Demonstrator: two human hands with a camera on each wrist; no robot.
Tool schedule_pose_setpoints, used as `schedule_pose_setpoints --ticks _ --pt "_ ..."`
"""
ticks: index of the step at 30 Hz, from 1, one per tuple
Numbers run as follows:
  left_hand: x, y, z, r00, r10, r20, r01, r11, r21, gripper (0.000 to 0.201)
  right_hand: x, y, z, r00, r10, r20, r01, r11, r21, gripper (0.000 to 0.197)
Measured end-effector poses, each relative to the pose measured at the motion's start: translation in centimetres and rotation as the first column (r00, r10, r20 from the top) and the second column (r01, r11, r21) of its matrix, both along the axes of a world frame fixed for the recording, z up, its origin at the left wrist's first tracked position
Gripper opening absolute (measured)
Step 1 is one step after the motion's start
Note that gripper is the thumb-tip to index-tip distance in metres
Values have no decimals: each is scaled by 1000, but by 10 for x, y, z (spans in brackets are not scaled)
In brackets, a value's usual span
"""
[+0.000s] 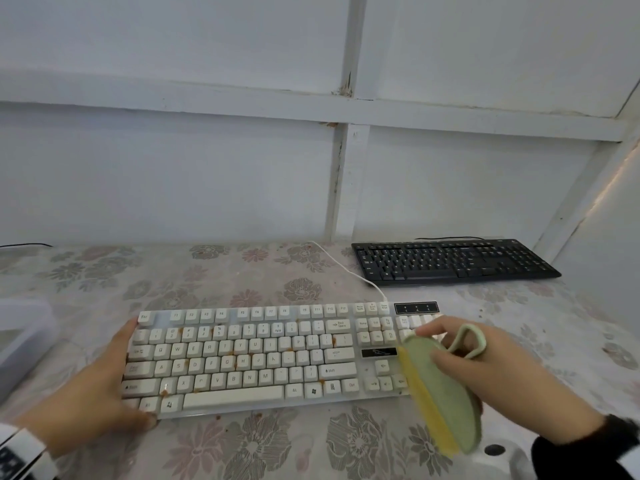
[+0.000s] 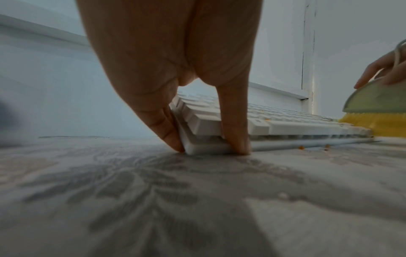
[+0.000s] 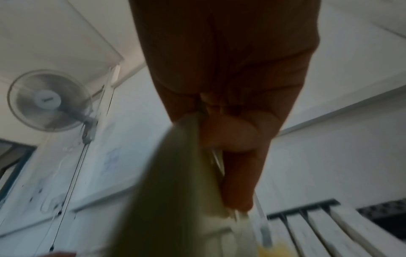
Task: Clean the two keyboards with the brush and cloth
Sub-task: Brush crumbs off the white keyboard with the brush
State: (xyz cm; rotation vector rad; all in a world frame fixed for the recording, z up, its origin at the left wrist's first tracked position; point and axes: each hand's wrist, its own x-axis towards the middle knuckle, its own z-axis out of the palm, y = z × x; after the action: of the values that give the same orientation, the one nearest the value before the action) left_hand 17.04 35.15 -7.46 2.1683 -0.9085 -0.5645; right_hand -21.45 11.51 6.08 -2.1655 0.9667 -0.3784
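A white keyboard with brown crumbs and stains lies in front of me on the flowered tablecloth. My left hand holds its left end, fingers against the side and thumb at the front corner. My right hand grips a green brush with yellow bristles, set on the keyboard's right end over the number pad. The brush also shows at the far right of the left wrist view, and as a blurred green shape in the right wrist view. A black keyboard lies at the back right. No cloth is in view.
A translucent plastic box stands at the left table edge. The white keyboard's cable runs back toward the wall. White panelled walls close the table at the back and right. Crumbs lie on the tablecloth by the keyboard's front edge.
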Motion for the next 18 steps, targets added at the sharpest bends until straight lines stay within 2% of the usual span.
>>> schedule_pose_setpoints --ticks 4,7,10,12,15,18 --pt "6 0 -7 999 -26 -28 25 999 -32 147 2 -8 23 975 -79 209 85 996 -19 30" --pt "7 -1 -8 999 -22 -35 21 1000 -17 147 20 -11 23 946 -111 304 132 990 -47 28" --pt "15 0 -16 998 -29 -57 27 999 -32 147 36 -13 10 946 -117 301 141 988 -60 26" --pt "5 0 -4 997 -60 -39 59 998 -27 147 39 -12 0 957 -129 261 149 987 -56 26" --pt "-12 0 16 997 -73 -25 73 997 -15 134 34 -7 -8 977 -120 178 130 990 -46 24" --pt "-16 0 22 998 -66 -9 66 998 -5 134 25 0 -13 985 -72 155 82 995 -58 26"
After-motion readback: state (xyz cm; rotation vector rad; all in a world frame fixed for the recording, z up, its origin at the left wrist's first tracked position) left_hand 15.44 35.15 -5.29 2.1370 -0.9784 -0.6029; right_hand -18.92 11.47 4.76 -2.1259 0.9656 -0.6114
